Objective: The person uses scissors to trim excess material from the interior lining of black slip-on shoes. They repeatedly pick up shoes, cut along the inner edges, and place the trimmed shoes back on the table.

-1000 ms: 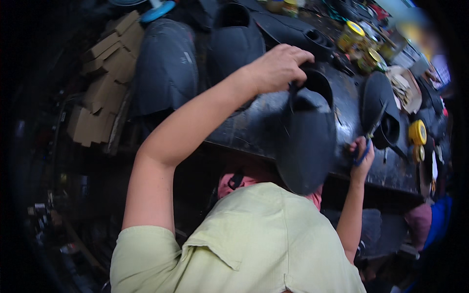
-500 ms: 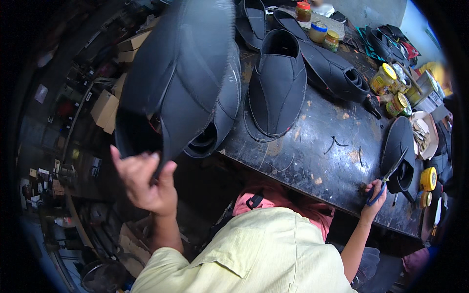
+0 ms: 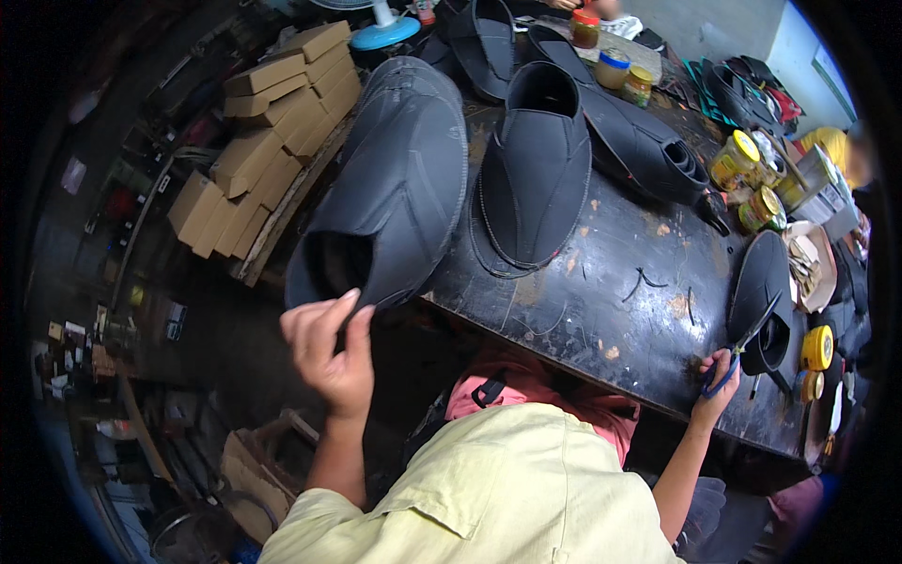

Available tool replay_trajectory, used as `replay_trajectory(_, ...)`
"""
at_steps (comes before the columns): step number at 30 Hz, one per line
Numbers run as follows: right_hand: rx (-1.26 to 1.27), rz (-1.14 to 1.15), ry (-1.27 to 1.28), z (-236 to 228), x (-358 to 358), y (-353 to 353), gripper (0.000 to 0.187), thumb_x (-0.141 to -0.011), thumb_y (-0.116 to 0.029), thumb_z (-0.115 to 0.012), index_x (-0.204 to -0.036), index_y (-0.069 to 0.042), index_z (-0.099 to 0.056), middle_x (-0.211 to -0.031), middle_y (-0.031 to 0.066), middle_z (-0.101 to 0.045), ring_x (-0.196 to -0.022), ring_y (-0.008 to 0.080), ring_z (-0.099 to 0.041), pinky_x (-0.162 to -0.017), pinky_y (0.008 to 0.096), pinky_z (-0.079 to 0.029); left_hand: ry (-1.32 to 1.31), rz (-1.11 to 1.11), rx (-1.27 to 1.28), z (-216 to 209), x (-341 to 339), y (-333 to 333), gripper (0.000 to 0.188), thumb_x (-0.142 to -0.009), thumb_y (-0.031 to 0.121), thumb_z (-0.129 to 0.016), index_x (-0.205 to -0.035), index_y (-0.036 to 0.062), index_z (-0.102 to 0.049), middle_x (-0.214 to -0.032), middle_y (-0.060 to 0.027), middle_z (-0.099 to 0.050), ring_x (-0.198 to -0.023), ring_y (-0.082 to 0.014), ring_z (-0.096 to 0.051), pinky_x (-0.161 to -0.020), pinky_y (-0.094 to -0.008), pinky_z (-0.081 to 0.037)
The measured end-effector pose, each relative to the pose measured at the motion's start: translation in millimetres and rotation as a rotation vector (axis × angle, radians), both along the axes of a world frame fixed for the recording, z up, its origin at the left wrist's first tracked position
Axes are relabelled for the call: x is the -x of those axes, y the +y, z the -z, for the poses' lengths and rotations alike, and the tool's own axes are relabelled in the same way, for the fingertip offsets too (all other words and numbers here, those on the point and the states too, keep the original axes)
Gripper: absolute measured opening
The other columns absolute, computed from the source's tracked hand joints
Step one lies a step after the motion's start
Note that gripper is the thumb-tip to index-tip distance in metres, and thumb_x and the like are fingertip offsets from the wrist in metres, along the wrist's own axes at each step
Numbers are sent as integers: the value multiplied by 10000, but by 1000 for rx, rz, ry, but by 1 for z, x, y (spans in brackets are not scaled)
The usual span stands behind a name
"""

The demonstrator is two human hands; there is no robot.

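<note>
My left hand pinches the rim at the opening of a black shoe upper, thumb and fingers pressed together there. That upper lies toe away over the table's left end, covering most of what is under it. In my right hand, at the table's front edge on the right, is a pair of scissors with blue handles, blades pointing away. Beside the blades lies another black upper. A further upper stands in the middle with its toe toward me.
More black uppers lie farther back on the dark table. Jars with coloured lids and a tray of small pieces stand right. Cardboard boxes are stacked left, near a blue fan base. Another person's hand shows at the back.
My left hand has lowered the black upper from close to the camera down onto the table's left end, moving slightly right. My right hand with the scissors has hardly moved.
</note>
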State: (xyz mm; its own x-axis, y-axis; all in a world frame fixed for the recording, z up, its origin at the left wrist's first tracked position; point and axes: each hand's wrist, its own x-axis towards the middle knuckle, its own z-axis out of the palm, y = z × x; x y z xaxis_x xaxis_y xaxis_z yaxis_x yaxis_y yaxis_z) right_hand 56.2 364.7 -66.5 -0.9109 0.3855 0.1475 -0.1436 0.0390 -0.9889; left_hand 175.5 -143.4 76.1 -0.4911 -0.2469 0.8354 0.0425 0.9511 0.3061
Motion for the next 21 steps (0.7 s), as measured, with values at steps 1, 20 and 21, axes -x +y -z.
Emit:
replay_trajectory(1,-11,-8,4,0,-1,0,235,-1073,-267,-592,-982,-50,-586,-828,4,-577,-721,63,-555,-665,209,-450,29,-24,-15,-4,-6,1,252,-794,2,-828,-1026,62,-750,-890,-49,-677,-869,-260,-611,-807,-370,-482)
replay_trajectory(20,-46,-25,-30,2,-3,6,225,-1071,-264,-590,-1006,-48,-588,-848,5,-569,-752,68,-546,-690,203,-431,-194,-68,-63,87,22,6,317,-808,162,-841,-1111,148,-748,-1180,-63,-679,-1101,-296,-579,-1002,-445,-402)
replay_trajectory(21,-45,-22,-26,3,-2,6,224,-1071,-262,-589,-1007,-47,-587,-848,5,-569,-751,68,-547,-688,203,-431,-220,-84,-69,88,26,5,322,-811,164,-837,-1120,149,-747,-1185,-63,-684,-1104,-296,-582,-1005,-445,-402)
